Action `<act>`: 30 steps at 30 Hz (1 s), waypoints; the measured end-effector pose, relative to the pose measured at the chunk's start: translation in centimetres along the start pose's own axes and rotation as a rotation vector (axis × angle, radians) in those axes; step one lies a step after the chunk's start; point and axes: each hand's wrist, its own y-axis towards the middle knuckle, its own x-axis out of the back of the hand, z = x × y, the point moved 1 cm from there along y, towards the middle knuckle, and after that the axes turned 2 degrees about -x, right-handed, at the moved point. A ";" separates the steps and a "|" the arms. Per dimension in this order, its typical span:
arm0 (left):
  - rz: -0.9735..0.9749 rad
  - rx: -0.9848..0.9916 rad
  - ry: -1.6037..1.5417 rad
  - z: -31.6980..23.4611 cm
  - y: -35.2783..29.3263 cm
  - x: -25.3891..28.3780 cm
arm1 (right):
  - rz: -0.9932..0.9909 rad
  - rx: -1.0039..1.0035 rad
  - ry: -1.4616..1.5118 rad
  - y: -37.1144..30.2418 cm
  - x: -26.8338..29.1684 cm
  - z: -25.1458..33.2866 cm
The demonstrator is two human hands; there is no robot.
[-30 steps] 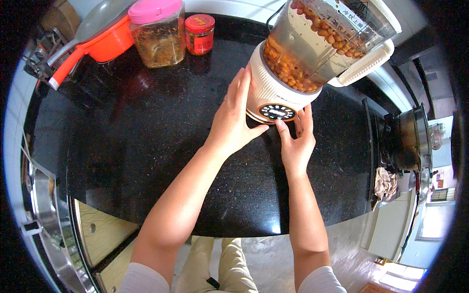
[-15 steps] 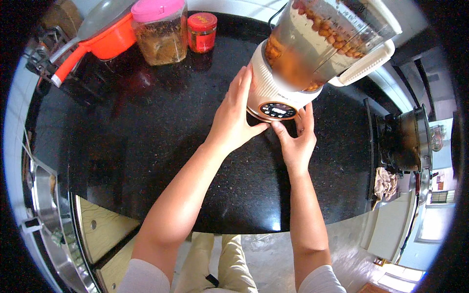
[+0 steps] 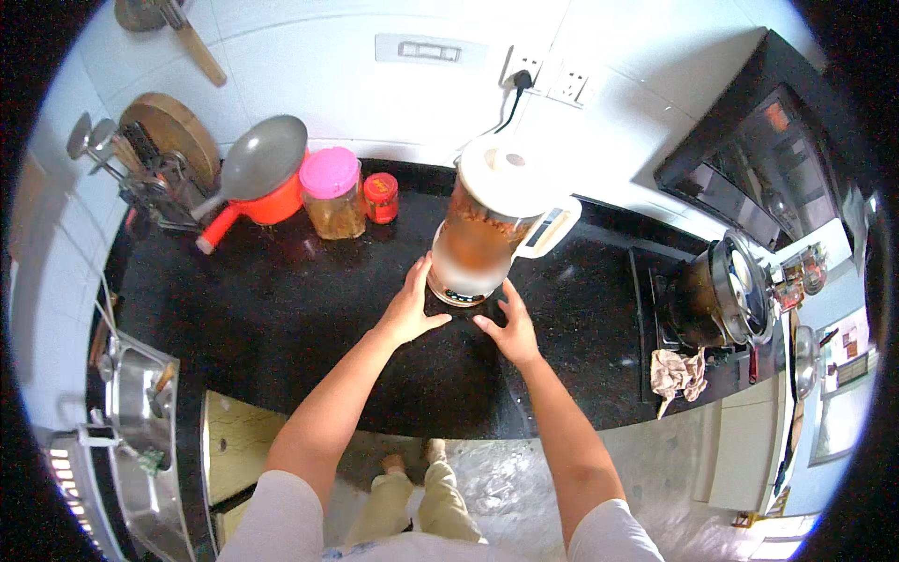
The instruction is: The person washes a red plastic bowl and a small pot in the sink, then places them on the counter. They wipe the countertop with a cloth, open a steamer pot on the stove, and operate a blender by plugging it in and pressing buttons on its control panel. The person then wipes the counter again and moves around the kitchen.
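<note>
A blender (image 3: 473, 234) with a white lid (image 3: 501, 176) and white base stands upright on the black countertop (image 3: 449, 384). Through its clear jar I see reddish-brown pieces, perhaps nuts or beans; the lower part is blurred. Its handle (image 3: 554, 228) points right. My left hand (image 3: 408, 311) is at the base's left side, fingertips by the wall, thumb stretched out in front. On the other side my right hand (image 3: 513, 332) has its fingers apart beside the base, thumb toward the left one. Whether the fingertips still touch the base is hard to see.
Left of the blender stand a small red jar (image 3: 381, 198), a pink-lidded jar (image 3: 332, 211) and a grey pan on a red one (image 3: 272, 204). A pot (image 3: 702, 300) and a crumpled cloth (image 3: 676, 373) are right. Behind, a plug (image 3: 522, 81) sits in a wall socket; a sink (image 3: 145, 412) lies left.
My view has lifted, bringing the wall and blender lid into sight. Both thumbs have come away from the base, and my fingers are looser around it.
</note>
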 end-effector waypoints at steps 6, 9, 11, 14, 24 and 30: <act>-0.007 0.203 -0.212 -6.6 0.0 5.8 | -0.111 -0.145 0.215 1.6 8.3 6.0; -0.143 0.399 -0.509 -4.3 0.1 4.8 | -0.224 -0.011 0.198 5.6 10.1 6.7; -0.174 0.749 -0.768 -6.2 0.1 4.5 | -0.262 -0.020 0.305 8.0 11.0 8.7; -0.415 1.162 -1.291 -3.0 -1.2 -0.4 | -0.272 -0.099 0.372 10.3 10.3 10.6; -0.403 0.955 -2.193 -3.6 2.2 -6.0 | -0.430 -0.233 0.718 12.7 7.3 9.4; -0.267 0.920 -2.028 -1.7 4.2 -4.9 | -0.507 -0.301 0.696 12.4 6.7 10.7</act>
